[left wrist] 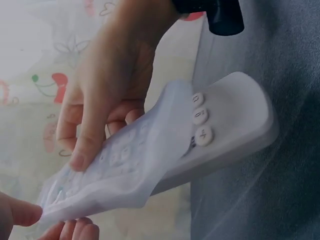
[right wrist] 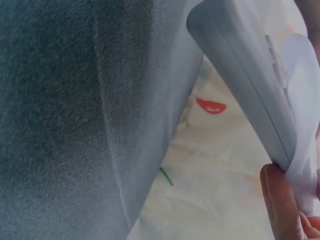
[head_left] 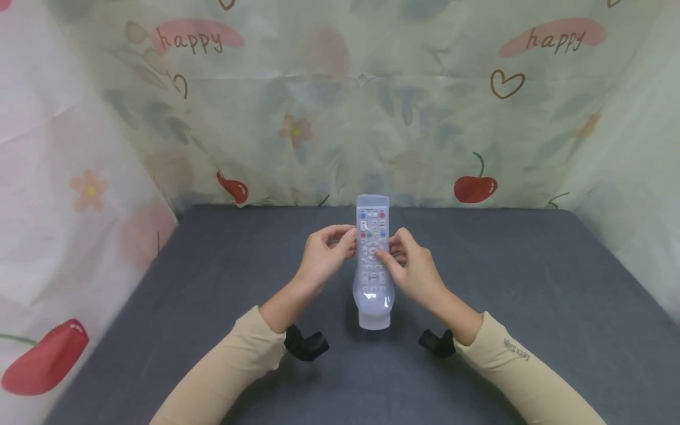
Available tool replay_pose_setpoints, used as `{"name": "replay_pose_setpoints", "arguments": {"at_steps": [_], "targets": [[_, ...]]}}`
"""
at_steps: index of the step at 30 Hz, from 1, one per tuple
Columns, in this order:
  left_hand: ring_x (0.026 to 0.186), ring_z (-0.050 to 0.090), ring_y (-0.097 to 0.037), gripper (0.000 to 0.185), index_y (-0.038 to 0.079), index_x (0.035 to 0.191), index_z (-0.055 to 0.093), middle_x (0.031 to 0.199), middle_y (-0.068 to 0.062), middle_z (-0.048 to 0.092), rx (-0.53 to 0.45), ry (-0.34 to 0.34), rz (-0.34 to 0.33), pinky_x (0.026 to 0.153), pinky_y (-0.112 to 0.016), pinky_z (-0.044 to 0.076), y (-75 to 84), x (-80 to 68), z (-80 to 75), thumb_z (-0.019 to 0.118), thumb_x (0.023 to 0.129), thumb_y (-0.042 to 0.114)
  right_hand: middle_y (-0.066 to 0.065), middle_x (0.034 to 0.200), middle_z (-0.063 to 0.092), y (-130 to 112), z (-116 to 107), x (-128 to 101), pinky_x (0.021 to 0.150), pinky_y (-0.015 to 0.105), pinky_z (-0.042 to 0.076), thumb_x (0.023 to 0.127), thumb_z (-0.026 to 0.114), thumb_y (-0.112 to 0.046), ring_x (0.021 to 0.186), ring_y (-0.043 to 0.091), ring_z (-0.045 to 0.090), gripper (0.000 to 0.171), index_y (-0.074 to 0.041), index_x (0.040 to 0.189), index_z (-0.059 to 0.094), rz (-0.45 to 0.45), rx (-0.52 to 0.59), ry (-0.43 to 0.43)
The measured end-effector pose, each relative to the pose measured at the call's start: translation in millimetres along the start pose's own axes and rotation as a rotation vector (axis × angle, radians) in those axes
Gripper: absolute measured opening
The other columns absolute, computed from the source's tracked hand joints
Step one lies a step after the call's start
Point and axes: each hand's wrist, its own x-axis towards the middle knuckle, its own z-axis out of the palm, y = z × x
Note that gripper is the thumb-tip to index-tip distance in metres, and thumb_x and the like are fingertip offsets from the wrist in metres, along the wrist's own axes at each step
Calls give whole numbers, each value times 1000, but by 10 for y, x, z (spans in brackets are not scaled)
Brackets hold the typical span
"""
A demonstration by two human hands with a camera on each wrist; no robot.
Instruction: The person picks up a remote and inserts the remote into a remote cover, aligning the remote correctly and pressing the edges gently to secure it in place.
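Left of the left hand (head_left: 328, 252), printed cloth (head_left: 39, 248) with a red cherry hangs beside the dark surface (head_left: 212, 283). A black bracket (head_left: 307, 344) sits at that wrist, below a beige sleeve (head_left: 225, 366). The left hand has thumb and fingertips pinching the left edge of a clear cover (head_left: 373, 300), near its upper end.

Between the two hands is the remote control (head_left: 374, 322), inside the cover and tilted, upper end raised. Its lower end, nearer the wrists than the fingers, protrudes bare; the left wrist view shows three round buttons exposed there. Contact between this end and the surface below the hands cannot be confirmed.

The right hand (head_left: 417, 267) pinches the remote control through the cover, thumb on the button face, fingers at the right edge. A second black bracket (head_left: 438, 343) is at its wrist.
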Motion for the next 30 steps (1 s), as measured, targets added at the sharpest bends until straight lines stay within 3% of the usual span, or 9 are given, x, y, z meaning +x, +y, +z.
{"name": "replay_pose_setpoints", "arguments": {"at_steps": [5, 13, 22, 30], "targets": [[82, 69, -20, 22, -4, 105, 67, 100, -21, 68, 47, 32, 28, 75, -30, 57, -6, 24, -32, 61, 88, 10, 19, 87, 67, -25, -5, -9, 69, 33, 57, 86, 66, -7, 77, 26, 68, 24, 0, 95, 45, 8, -11, -23], [77, 68, -22, 17, 0, 94, 73, 86, -14, 72, 345, 109, 192, 64, -28, 54, -25, -2, -12, 63, 84, 11, 16, 82, 66, -58, 25, -45, 63, 30, 56, 84, 68, -6, 69, 22, 66, 26, 0, 92, 44, -34, -64, -15], [73, 66, -21, 13, -1, 87, 70, 80, -13, 71, 379, 139, 217, 62, -27, 53, -23, -18, 5, 62, 82, 8, 17, 83, 65, -78, 27, -46, 64, 31, 56, 83, 69, -6, 71, 23, 67, 28, 0, 94, 44, -29, -57, -5], [69, 63, -19, 10, 0, 82, 68, 79, -13, 69, 388, 106, 204, 58, -21, 49, -27, -39, 2, 61, 81, 7, 18, 90, 65, -59, 27, -50, 70, 35, 57, 83, 68, -5, 83, 26, 68, 27, 1, 96, 46, 33, 19, 35]]}}
